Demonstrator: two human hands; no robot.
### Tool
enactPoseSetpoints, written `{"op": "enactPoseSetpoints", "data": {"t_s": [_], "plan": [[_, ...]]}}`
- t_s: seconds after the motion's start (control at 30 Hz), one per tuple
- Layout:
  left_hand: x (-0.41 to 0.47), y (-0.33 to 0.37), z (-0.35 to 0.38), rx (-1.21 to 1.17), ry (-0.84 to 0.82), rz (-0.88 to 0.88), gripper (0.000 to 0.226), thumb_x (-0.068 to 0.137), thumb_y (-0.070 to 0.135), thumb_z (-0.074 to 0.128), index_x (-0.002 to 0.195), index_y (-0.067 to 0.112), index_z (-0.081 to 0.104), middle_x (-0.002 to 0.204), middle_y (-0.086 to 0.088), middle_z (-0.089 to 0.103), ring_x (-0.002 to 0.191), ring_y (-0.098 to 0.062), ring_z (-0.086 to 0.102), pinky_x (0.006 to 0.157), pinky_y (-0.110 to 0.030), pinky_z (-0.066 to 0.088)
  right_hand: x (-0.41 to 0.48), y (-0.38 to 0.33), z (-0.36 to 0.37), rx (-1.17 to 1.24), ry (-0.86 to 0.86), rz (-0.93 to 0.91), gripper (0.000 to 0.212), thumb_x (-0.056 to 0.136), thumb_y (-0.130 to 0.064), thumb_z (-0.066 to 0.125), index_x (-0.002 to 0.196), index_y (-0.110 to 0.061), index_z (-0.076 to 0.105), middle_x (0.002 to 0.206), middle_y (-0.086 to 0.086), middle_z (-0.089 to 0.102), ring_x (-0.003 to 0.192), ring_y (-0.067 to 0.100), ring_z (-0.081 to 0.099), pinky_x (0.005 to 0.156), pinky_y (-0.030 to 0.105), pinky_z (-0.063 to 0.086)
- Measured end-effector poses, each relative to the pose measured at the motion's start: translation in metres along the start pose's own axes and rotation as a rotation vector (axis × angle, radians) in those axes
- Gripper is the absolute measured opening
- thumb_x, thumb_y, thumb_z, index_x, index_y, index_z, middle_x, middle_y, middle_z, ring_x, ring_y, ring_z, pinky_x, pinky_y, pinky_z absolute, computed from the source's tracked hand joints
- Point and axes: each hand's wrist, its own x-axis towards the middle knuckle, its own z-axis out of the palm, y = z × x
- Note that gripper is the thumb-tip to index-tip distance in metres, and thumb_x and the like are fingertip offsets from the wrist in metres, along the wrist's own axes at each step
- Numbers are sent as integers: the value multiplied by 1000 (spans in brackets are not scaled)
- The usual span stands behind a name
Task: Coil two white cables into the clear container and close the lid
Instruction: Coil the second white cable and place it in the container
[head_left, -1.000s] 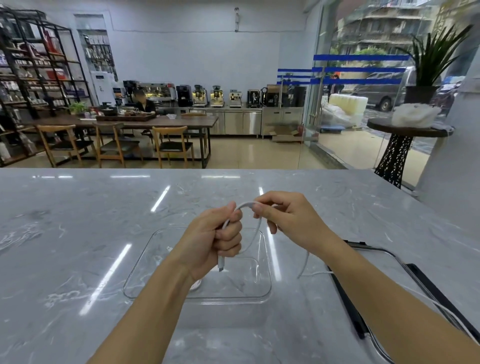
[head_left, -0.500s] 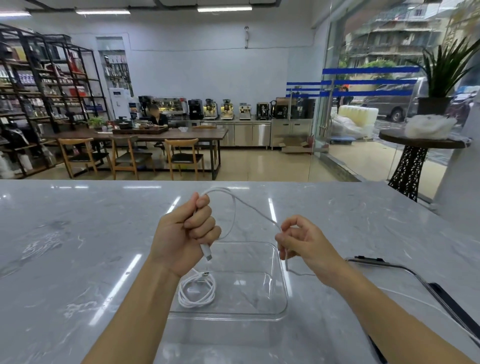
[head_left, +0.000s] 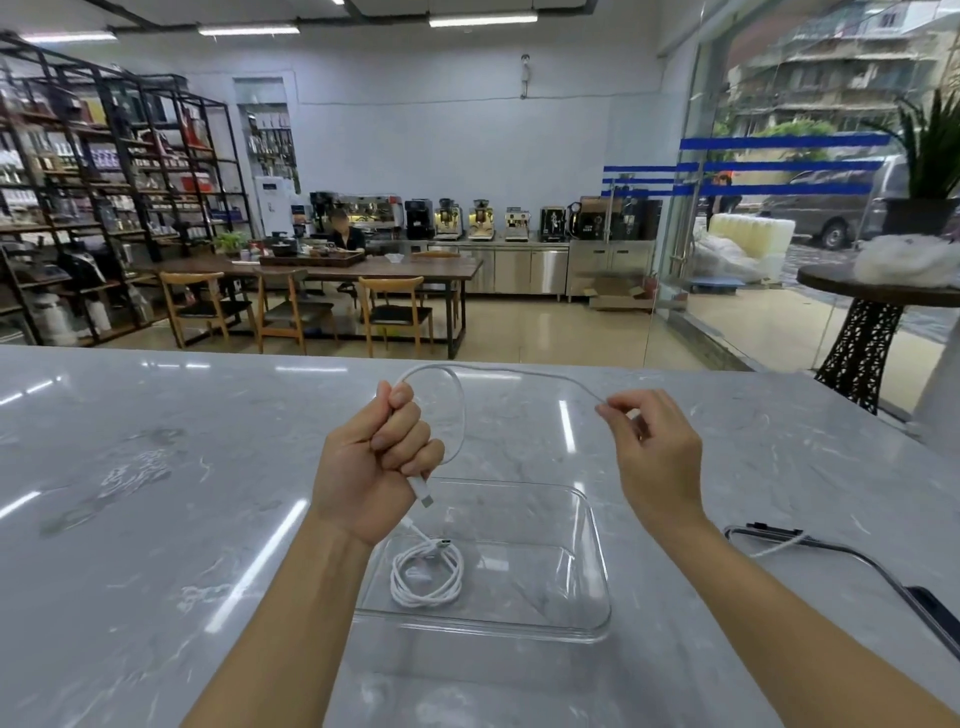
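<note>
Countertop: grey veined marble-look stone, polished, throwing back ceiling lights as glossy streaks. Container, sitting on the countertop: clear smooth plastic or glass, which one not discernible, rim catching highlights. Coiled cable, lying inside the container: white, smooth, soft-looking matt sheath. Second cable, looping above the container: same white smooth sheath, plug end looking like hard glossy plastic with a metal tip. Lid, lying right of the container: clear panel, dark shiny edging.
</note>
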Motion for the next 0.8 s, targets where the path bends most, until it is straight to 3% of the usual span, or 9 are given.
{"op": "enactPoseSetpoints", "data": {"t_s": [0.07, 0.23, 0.37, 0.47, 0.53, 0.57, 0.67, 0.8], "plan": [[-1, 3, -1, 3, -10, 16, 35, 89, 29, 37, 62, 18, 57, 50, 6, 15, 41, -9, 10, 39, -16, 22, 0, 5, 4, -143, -71, -101, 6, 77, -4, 71, 74, -6, 66, 71, 4, 65, 53, 16, 55, 46, 29, 44], [-3, 18, -13, -74, 31, 90, 38, 93, 29, 34, 64, 19, 57, 51, 6, 16, 42, -9, 11, 40, -15, 23, -23, 19, 5, 79, -419, 61, 16, 74, 2, 71, 87, -7, 69, 72, -15, 56, 60, -4, 52, 58, 10, 37], [-6, 21, -22, -91, 77, 93, 40, 94, 29, 33, 63, 18, 56, 51, 6, 15, 42, -10, 10, 42, -15, 20, -20, 12, -4, 274, -204, 194, 25, 74, -4, 71, 86, -25, 66, 67, -13, 57, 53, 1, 45, 54, 7, 37], [-7, 14, -23, -88, 71, 61, 42, 95, 28, 31, 63, 17, 56, 48, 6, 17, 42, -9, 11, 41, -15, 22, -7, 2, -6, -74, -160, -202, 5, 76, -4, 69, 77, -9, 69, 64, -5, 62, 49, 7, 51, 44, 21, 43], [-7, 8, -22, -77, 62, 30, 38, 95, 27, 32, 65, 16, 54, 42, 7, 26, 41, -8, 12, 39, -15, 25, -3, -5, -5, -376, -240, -421, 9, 68, -1, 76, 67, -7, 69, 57, 5, 63, 37, 23, 51, 33, 22, 37], [-6, 6, -21, -55, 61, 15, 36, 95, 27, 32, 67, 16, 52, 41, 7, 32, 39, -7, 14, 39, -15, 27, -3, -8, -5, -457, -317, -483, 15, 62, 1, 80, 63, -8, 69, 55, 4, 62, 32, 22, 49, 33, 20, 33], [-3, -3, -21, 103, 110, -9, 29, 96, 26, 33, 74, 14, 47, 45, 8, 42, 36, -4, 34, 41, -16, 37, -9, -23, -5, -464, -580, -623, 22, 52, -4, 86, 61, -14, 68, 56, -2, 63, 31, 18, 49, 34, 16, 26], [-2, -19, -22, 285, 141, 3, 30, 98, 24, 32, 79, 11, 50, 53, -2, 62, 47, -15, 61, 54, -30, 56, -15, -51, -9, -195, -849, -571, 9, 67, -5, 74, 70, -12, 69, 66, -1, 67, 44, 20, 56, 40, 21, 38]]}}
